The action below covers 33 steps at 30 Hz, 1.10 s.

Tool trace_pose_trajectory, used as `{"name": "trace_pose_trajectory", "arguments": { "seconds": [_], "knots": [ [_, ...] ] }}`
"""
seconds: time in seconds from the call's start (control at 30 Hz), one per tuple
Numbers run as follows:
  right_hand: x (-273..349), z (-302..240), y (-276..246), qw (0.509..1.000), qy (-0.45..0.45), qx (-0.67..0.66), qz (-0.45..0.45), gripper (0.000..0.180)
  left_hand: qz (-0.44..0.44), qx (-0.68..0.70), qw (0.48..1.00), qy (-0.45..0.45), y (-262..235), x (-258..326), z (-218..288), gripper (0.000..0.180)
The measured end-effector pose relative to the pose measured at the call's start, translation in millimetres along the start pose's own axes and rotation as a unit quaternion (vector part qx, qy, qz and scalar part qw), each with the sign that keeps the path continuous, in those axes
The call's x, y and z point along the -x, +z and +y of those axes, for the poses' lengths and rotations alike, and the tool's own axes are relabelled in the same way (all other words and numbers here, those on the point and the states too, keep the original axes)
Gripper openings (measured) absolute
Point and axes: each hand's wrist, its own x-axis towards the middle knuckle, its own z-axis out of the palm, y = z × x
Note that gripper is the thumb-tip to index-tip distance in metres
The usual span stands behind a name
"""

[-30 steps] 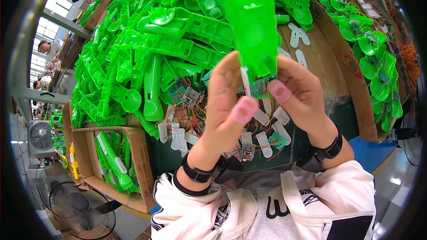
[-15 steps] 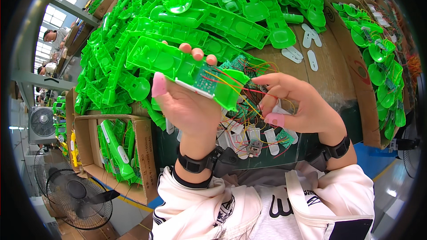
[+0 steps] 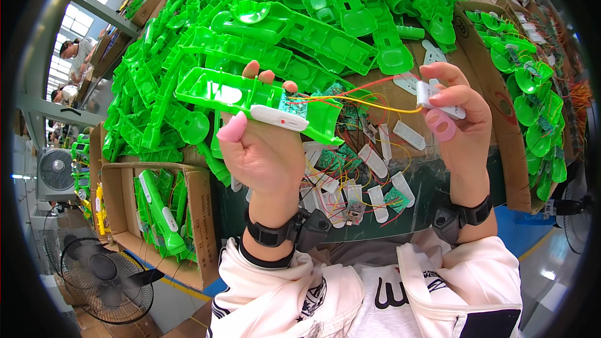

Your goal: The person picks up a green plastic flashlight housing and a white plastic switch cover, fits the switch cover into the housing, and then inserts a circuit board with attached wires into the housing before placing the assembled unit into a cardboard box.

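My left hand, a pink cover on its thumb, grips a long green plastic housing half from below, its hollow side facing up. A white oblong plate with a small red dot lies along the housing's near side. Beside that plate, inside the housing, sits a green circuit board. Red and yellow wires stretch from the board to a small white plastic part. My right hand, with a pink cover on its thumb, pinches that part between thumb and fingers.
Green housing pieces are heaped across the far side. White plates and wired boards lie on the table near me. A carton of green units stands left, another carton right. A fan is at lower left.
My right hand has moved right and up from the wires beside the housing and now holds the white part, pulling the wires out long. The housing has tilted, showing more of the white plate.
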Motion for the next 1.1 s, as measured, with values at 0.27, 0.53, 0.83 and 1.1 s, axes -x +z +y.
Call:
{"name": "trace_pose_trajectory", "arguments": {
  "seconds": [0.27, 0.53, 0.83, 1.1],
  "knots": [
    [5, 1, -6, 0.988, 0.088, -0.087, 0.092, 0.018, -0.001, -0.098, 0.995, -0.015, 8, 1, -1, 0.055],
    [1, -2, -6, 0.923, 0.179, -0.335, 0.059, 0.021, -0.084, -0.155, 0.97, -0.17, 18, 10, -12, 0.063],
    [-2, -7, -12, 0.862, 0.18, -0.472, 0.045, 0.037, -0.099, -0.191, 0.954, -0.21, 14, 12, -16, 0.065],
    [-3, -2, -10, 0.9, 0.203, -0.378, 0.072, 0.038, -0.244, -0.204, 0.89, -0.328, 19, 21, -18, 0.068]
  ]
}}
